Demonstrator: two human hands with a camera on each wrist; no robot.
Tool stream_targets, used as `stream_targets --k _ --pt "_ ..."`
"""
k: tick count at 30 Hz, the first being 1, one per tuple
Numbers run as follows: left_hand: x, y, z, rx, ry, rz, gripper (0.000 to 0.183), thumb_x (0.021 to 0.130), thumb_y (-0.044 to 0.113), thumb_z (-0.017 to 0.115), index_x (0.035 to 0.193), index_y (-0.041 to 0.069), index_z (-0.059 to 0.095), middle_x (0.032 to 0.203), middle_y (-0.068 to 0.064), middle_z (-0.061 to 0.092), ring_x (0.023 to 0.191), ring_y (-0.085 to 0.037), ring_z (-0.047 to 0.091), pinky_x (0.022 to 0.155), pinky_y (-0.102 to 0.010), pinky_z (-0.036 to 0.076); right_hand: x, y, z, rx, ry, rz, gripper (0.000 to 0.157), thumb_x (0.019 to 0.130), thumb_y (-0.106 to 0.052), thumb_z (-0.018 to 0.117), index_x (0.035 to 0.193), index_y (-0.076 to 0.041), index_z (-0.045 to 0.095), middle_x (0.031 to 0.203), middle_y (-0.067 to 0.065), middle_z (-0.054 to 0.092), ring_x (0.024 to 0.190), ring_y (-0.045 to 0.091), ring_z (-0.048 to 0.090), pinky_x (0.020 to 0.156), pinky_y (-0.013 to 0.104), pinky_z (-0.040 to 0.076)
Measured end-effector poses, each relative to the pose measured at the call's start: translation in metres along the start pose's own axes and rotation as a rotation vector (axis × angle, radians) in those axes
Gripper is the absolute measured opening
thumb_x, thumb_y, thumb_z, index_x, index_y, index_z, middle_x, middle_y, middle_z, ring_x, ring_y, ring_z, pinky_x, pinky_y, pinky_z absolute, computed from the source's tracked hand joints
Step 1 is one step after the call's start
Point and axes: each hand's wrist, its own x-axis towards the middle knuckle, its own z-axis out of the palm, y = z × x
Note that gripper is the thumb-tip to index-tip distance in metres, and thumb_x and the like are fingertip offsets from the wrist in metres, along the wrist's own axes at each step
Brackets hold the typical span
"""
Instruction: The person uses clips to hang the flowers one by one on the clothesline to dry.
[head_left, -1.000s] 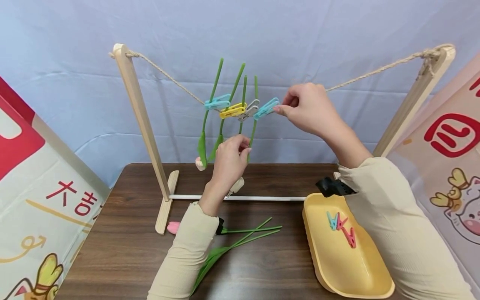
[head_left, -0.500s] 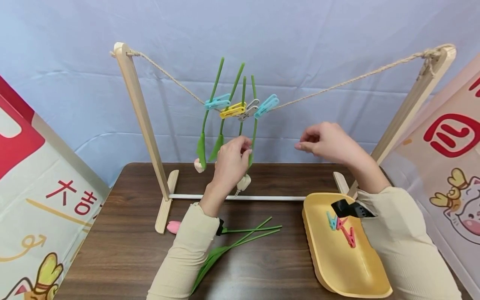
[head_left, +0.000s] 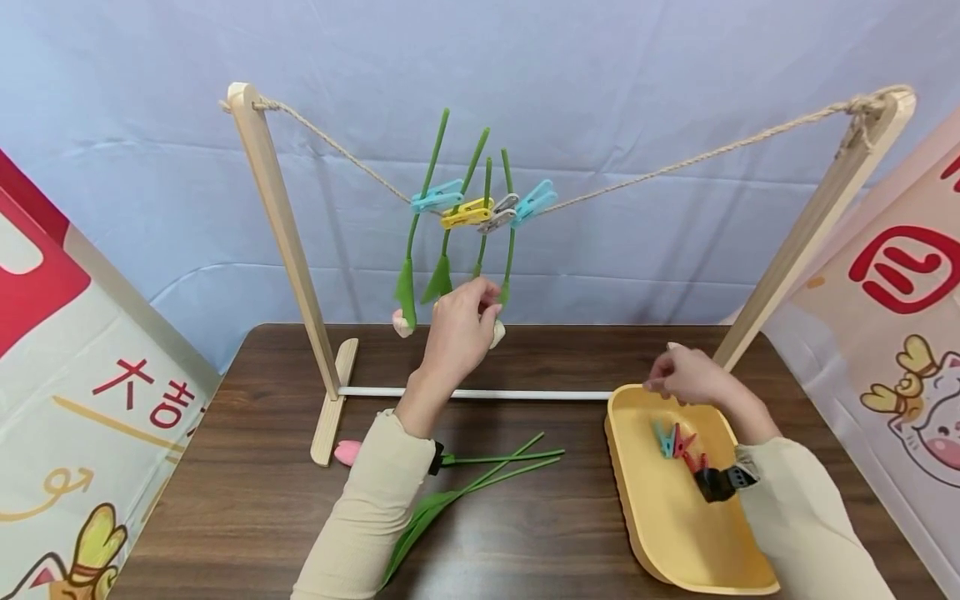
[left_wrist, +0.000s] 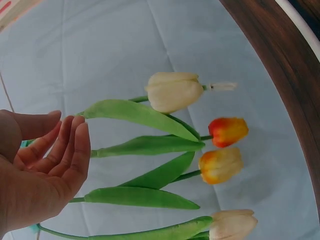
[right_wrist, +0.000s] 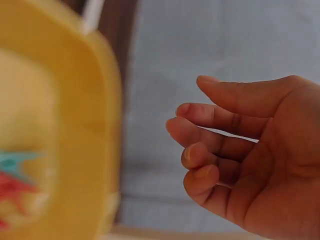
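Observation:
Several artificial tulips hang heads down from a rope [head_left: 630, 181], held by a blue clothespin [head_left: 437, 197], a yellow clothespin [head_left: 467, 213], a grey clothespin [head_left: 501, 214] and another blue clothespin [head_left: 534, 202]. My left hand [head_left: 459, 329] is beside the rightmost stem, fingers loosely bent; in the left wrist view its thumb and fingertips are apart, near the leaf of a white tulip [left_wrist: 175, 92]. My right hand [head_left: 693, 375] is over the far rim of a yellow basin [head_left: 637, 508], fingers relaxed and holding nothing. Inside the basin lie a teal clothespin [head_left: 663, 440] and red ones [head_left: 682, 442].
Wooden posts [head_left: 281, 225] carry the rope, joined low down by a white rod [head_left: 540, 395]. More tulips lie on the brown table [head_left: 540, 533], partly under my left forearm; a pink bloom [head_left: 347, 452] shows. Printed banners stand at both sides, with a pale cloth behind.
My right hand has let go near the right blue clothespin and come down to the basin. The left hand stays almost in place; the hanging stems have shifted slightly.

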Motion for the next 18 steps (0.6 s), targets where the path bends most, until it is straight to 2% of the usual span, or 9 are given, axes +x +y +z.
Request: stream_targets --k 5,8,13,15,18 --pt "-0.003 0.000 -0.002 0.007 -0.011 -0.030 0.010 0.087 0.004 0.060 0.096 0.000 0.063 0.086 -0.009 0.064 0.078 -0.021 0.060 0.071 -0.035 0.047 0.000 0.040 0.034 0.094 -0.038 0.063 0.016 0.086 -0.006 0.057 0.072 0.001 0.060 0.056 0.004 0.052 0.042 0.009 0.039 0.041 0.025 0.036" --pt "-0.004 0.000 -0.003 0.017 -0.018 -0.040 0.010 0.088 0.005 0.059 0.096 0.001 0.063 0.086 -0.009 0.064 0.077 -0.021 0.060 0.071 -0.036 0.047 -0.001 0.056 0.051 0.103 -0.029 0.090 0.018 0.084 -0.005 0.060 0.068 0.002 0.058 0.051 0.001 0.048 0.040 0.007 0.037 0.041 0.024 0.035" --pt "-0.008 -0.003 -0.003 0.034 0.009 -0.033 0.009 0.086 0.004 0.060 0.094 0.001 0.064 0.085 -0.008 0.065 0.076 -0.021 0.061 0.069 -0.036 0.047 0.000 0.071 0.068 0.034 0.066 0.074 0.030 0.081 -0.005 0.061 0.053 -0.005 0.051 0.045 -0.006 0.037 0.039 0.007 0.032 0.040 0.023 0.030" --pt "-0.010 -0.005 -0.002 0.045 0.027 -0.025 0.008 0.086 0.004 0.061 0.093 0.001 0.065 0.083 -0.008 0.065 0.075 -0.021 0.061 0.069 -0.037 0.047 0.001 0.074 0.072 0.009 0.104 0.060 0.036 0.081 -0.003 0.058 0.049 -0.010 0.043 0.043 -0.007 0.032 0.039 0.007 0.029 0.041 0.023 0.027" --pt "-0.012 -0.009 -0.001 0.056 0.035 -0.015 0.007 0.085 0.004 0.062 0.091 0.002 0.065 0.080 -0.008 0.065 0.072 -0.021 0.060 0.067 -0.037 0.046 0.002 0.077 0.076 0.028 0.124 0.063 0.039 0.079 0.002 0.051 0.049 -0.014 0.034 0.043 -0.007 0.028 0.039 0.007 0.025 0.041 0.022 0.024"
